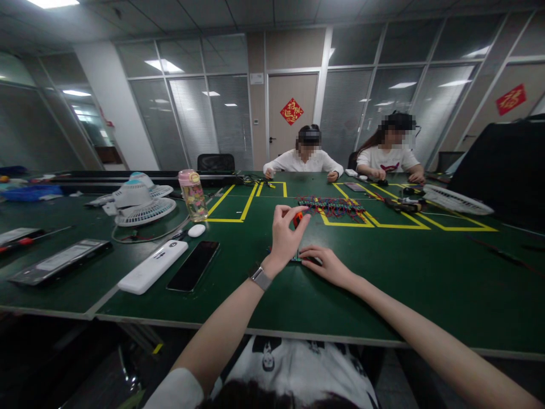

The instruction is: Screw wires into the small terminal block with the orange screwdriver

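My left hand (286, 234), with a watch on its wrist, is raised above the table in a pinch. Between its thumb and fingers shows a small orange-and-black tool (297, 219), mostly covered by the hand, so its exact kind is unclear. Below it lies a small green circuit board (296, 257), partly hidden behind the left wrist. My right hand (327, 264) rests on the table, its fingers closed at the board's right edge. Just beyond both hands is a bundle of circuit boards with red and blue wires (334, 208).
To the left lie a black phone (193, 266), a white power bank (153, 267), a white oval case (196, 230) and a bottle (193, 196). White fans (142, 204) stand farther left. Yellow tape (349, 225) marks the green table (255, 307). Two people sit across.
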Motion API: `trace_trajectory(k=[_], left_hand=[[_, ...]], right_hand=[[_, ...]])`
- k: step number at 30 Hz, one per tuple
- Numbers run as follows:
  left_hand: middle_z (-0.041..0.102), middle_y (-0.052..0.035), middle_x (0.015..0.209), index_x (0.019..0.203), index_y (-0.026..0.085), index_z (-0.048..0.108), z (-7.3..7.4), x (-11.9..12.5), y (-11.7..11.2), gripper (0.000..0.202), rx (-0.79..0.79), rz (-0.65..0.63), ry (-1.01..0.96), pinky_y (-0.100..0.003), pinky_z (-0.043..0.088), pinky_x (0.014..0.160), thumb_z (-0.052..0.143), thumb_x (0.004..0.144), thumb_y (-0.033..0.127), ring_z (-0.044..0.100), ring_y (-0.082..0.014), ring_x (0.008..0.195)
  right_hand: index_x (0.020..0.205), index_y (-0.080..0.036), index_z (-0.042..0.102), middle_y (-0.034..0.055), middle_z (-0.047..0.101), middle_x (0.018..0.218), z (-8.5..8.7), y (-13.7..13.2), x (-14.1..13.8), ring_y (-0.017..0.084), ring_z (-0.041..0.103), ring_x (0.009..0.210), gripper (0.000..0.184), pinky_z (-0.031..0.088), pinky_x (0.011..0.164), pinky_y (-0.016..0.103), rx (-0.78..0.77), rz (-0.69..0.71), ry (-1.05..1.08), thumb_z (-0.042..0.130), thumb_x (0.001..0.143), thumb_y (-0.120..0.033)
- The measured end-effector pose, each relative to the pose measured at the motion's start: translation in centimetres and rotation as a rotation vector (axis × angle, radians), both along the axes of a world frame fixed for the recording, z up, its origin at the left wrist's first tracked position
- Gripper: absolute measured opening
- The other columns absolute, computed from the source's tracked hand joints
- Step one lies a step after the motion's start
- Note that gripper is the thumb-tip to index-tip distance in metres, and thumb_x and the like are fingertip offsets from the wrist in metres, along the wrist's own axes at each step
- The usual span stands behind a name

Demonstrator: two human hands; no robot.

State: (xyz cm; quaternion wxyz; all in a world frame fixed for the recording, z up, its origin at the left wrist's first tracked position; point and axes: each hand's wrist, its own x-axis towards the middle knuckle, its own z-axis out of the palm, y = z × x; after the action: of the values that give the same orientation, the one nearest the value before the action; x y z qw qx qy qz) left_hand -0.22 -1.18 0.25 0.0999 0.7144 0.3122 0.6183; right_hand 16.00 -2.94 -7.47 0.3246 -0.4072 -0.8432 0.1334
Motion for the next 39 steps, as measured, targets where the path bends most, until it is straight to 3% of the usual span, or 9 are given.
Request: trace_trajectory(k=[4, 8, 12, 18, 23, 30, 33, 39], left_hand=[[0.061, -0.0069, 0.108, 0.119, 0.02, 0.06, -0.2, 0.1, 0.3, 0.032, -0.03, -0.122, -0.014, -0.032, 0.045, 0.093, 0.039, 0.095, 0.02, 0.058, -0.0163, 0.102], [0.065, -0.0055, 0.099, 0.115, 0.02, 0.061, -0.3, 0.2, 0.3, 0.027, -0.022, -0.087, -0.029, -0.031, 0.047, 0.087, 0.052, 0.09, 0.023, 0.06, -0.0167, 0.092], [0.057, -0.004, 0.093, 0.107, 0.021, 0.066, -0.2, 0.2, 0.1, 0.026, 0.013, -0.002, -0.008, -0.029, 0.047, 0.084, 0.065, 0.082, 0.027, 0.057, -0.0152, 0.086], [0.061, -0.0076, 0.113, 0.121, 0.018, 0.057, -0.4, 0.1, 0.3, 0.033, -0.012, -0.146, -0.007, -0.031, 0.044, 0.095, 0.04, 0.093, 0.016, 0.057, -0.0165, 0.106], [0.066, -0.0054, 0.097, 0.116, 0.019, 0.06, -0.2, 0.2, 0.4, 0.03, -0.03, -0.117, 0.027, -0.031, 0.047, 0.086, 0.046, 0.09, 0.015, 0.061, -0.0168, 0.091], [0.053, -0.0009, 0.084, 0.103, 0.024, 0.068, 0.0, -0.1, 0.2, 0.019, -0.004, -0.031, 0.045, -0.026, 0.046, 0.078, 0.062, 0.085, 0.024, 0.055, -0.0139, 0.08], [0.053, -0.0017, 0.088, 0.105, 0.023, 0.067, -0.1, -0.1, 0.1, 0.02, -0.017, -0.034, 0.042, -0.026, 0.045, 0.081, 0.06, 0.086, 0.025, 0.055, -0.0141, 0.084], [0.061, -0.0059, 0.109, 0.116, 0.02, 0.061, 0.0, -0.1, 0.3, 0.031, -0.011, -0.149, 0.022, -0.028, 0.044, 0.093, 0.039, 0.095, 0.017, 0.057, -0.0151, 0.103]], right_hand=[[0.101, -0.021, 0.071, 0.009, 0.067, 0.107, -0.1, 0.0, 0.0, 0.022, 0.063, 0.099, 0.02, 0.049, 0.091, 0.037, -0.005, 0.005, 0.008, 0.057, 0.088, -0.027], [0.103, -0.021, 0.07, 0.0091, 0.067, 0.107, -0.1, 0.1, 0.0, 0.022, 0.063, 0.1, 0.02, 0.049, 0.091, 0.037, -0.004, -0.004, 0.007, 0.058, 0.087, -0.027], [0.102, -0.02, 0.07, 0.0096, 0.067, 0.106, -0.1, 0.0, 0.0, 0.022, 0.063, 0.099, 0.02, 0.049, 0.091, 0.037, -0.004, -0.01, -0.002, 0.058, 0.087, -0.026], [0.103, -0.021, 0.07, 0.0089, 0.068, 0.106, 0.0, 0.0, -0.1, 0.022, 0.064, 0.098, 0.021, 0.049, 0.09, 0.036, 0.003, -0.008, 0.003, 0.058, 0.088, -0.027], [0.095, -0.021, 0.073, 0.0086, 0.069, 0.103, 0.4, 0.1, -0.3, 0.021, 0.065, 0.092, 0.019, 0.05, 0.086, 0.035, 0.008, -0.033, -0.033, 0.057, 0.088, -0.028], [0.076, -0.018, 0.071, 0.0074, 0.066, 0.094, 1.6, 0.9, -0.8, 0.021, 0.064, 0.082, 0.009, 0.05, 0.077, 0.032, -0.038, -0.048, -0.125, 0.071, 0.077, -0.027], [0.073, -0.017, 0.065, 0.0061, 0.063, 0.089, 1.3, 1.1, -1.4, 0.021, 0.061, 0.083, 0.01, 0.049, 0.076, 0.033, -0.005, -0.06, -0.109, 0.073, 0.073, -0.023], [0.084, -0.018, 0.062, 0.0071, 0.063, 0.097, 0.2, 0.9, -1.2, 0.02, 0.061, 0.092, 0.008, 0.047, 0.086, 0.034, -0.002, 0.061, 0.081, 0.065, 0.08, -0.025]])
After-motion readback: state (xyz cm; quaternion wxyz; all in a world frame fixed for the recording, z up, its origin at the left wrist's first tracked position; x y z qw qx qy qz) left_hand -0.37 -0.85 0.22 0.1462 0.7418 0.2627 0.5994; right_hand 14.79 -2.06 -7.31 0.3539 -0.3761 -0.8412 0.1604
